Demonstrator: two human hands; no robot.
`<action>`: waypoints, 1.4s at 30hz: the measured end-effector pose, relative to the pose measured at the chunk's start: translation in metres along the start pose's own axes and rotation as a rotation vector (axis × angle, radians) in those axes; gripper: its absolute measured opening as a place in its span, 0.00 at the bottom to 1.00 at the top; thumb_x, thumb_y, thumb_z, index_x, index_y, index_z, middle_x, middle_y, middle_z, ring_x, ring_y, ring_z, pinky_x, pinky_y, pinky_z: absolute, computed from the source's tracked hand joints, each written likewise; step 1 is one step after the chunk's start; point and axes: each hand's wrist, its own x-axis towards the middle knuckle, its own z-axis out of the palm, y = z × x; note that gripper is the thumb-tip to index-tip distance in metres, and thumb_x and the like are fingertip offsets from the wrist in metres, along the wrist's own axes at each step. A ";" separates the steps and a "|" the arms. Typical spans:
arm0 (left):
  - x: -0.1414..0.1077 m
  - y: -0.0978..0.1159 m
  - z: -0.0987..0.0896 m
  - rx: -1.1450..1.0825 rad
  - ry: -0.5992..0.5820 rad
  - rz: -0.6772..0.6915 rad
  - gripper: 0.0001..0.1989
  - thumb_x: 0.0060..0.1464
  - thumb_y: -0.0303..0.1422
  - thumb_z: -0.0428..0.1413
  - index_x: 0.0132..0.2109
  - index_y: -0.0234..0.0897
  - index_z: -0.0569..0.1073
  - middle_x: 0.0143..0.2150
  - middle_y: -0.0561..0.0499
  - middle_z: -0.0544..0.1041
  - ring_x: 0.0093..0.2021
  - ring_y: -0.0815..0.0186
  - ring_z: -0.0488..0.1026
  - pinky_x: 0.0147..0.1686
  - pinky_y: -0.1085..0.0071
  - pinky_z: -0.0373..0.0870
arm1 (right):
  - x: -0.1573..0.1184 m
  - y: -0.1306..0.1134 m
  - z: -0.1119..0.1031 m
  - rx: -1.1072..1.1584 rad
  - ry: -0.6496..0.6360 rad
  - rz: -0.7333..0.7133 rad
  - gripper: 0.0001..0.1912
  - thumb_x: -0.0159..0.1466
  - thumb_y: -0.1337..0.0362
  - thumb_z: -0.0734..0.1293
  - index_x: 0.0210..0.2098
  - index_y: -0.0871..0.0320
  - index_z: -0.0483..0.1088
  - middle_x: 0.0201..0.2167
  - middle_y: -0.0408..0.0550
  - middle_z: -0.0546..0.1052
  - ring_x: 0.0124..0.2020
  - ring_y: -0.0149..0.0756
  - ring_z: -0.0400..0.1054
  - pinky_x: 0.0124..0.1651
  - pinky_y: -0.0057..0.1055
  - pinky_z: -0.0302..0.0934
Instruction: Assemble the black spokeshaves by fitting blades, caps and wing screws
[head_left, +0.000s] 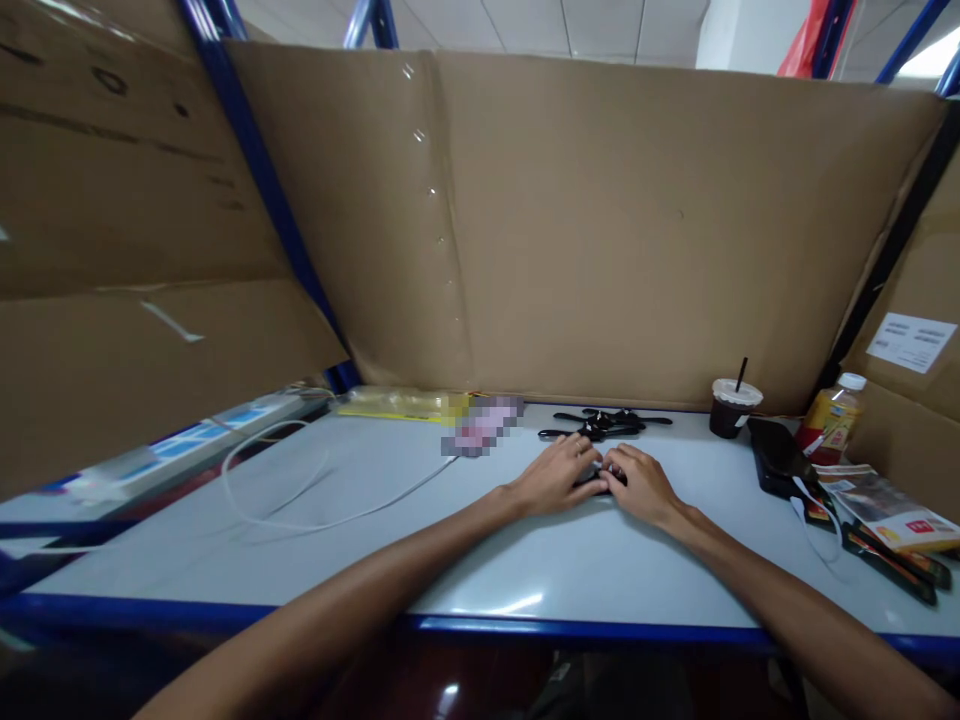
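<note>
Small black object, right of the frame's centre, mostly hidden between two hands on the white tabletop. Left to right: pale cable loops across the left, running to a blurred pink item near the middle. Left hand: fingers bent over the object's left side. Black pieces lie just behind the hands. Right hand: fingers curled in opposite. Whether either pinches it, I can't tell from here. Lidded cup, then bottle, stand at right.
</note>
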 end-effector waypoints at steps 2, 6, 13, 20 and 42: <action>-0.004 0.003 -0.002 0.027 -0.080 0.034 0.17 0.67 0.40 0.58 0.57 0.35 0.72 0.56 0.44 0.74 0.52 0.58 0.75 0.51 0.55 0.76 | -0.002 -0.003 0.000 -0.017 -0.009 -0.020 0.17 0.71 0.57 0.67 0.56 0.57 0.70 0.54 0.52 0.75 0.48 0.41 0.73 0.50 0.44 0.71; -0.004 0.003 -0.003 0.051 -0.168 0.006 0.17 0.67 0.40 0.58 0.57 0.35 0.72 0.54 0.44 0.75 0.49 0.59 0.76 0.48 0.57 0.77 | -0.006 -0.008 -0.003 -0.037 -0.003 -0.063 0.12 0.71 0.58 0.67 0.49 0.59 0.72 0.47 0.49 0.77 0.43 0.37 0.74 0.46 0.40 0.71; -0.003 0.003 -0.007 0.028 -0.248 -0.058 0.18 0.67 0.40 0.58 0.57 0.34 0.72 0.54 0.44 0.75 0.49 0.59 0.76 0.49 0.57 0.77 | -0.009 -0.015 -0.010 -0.016 0.018 -0.109 0.06 0.67 0.71 0.66 0.41 0.57 0.75 0.39 0.49 0.77 0.42 0.39 0.71 0.47 0.37 0.66; -0.004 0.008 -0.009 0.043 -0.230 -0.059 0.18 0.67 0.43 0.57 0.54 0.34 0.73 0.49 0.46 0.77 0.45 0.62 0.77 0.45 0.59 0.77 | -0.016 -0.019 -0.008 -0.069 0.045 -0.185 0.10 0.69 0.71 0.61 0.42 0.57 0.74 0.38 0.51 0.74 0.41 0.42 0.68 0.44 0.39 0.65; -0.013 0.014 -0.013 0.025 -0.178 0.005 0.32 0.72 0.54 0.36 0.45 0.33 0.72 0.36 0.46 0.76 0.35 0.60 0.75 0.34 0.64 0.70 | -0.007 -0.030 -0.015 -0.168 0.062 -0.380 0.15 0.73 0.72 0.57 0.33 0.59 0.70 0.29 0.48 0.71 0.30 0.36 0.63 0.33 0.35 0.60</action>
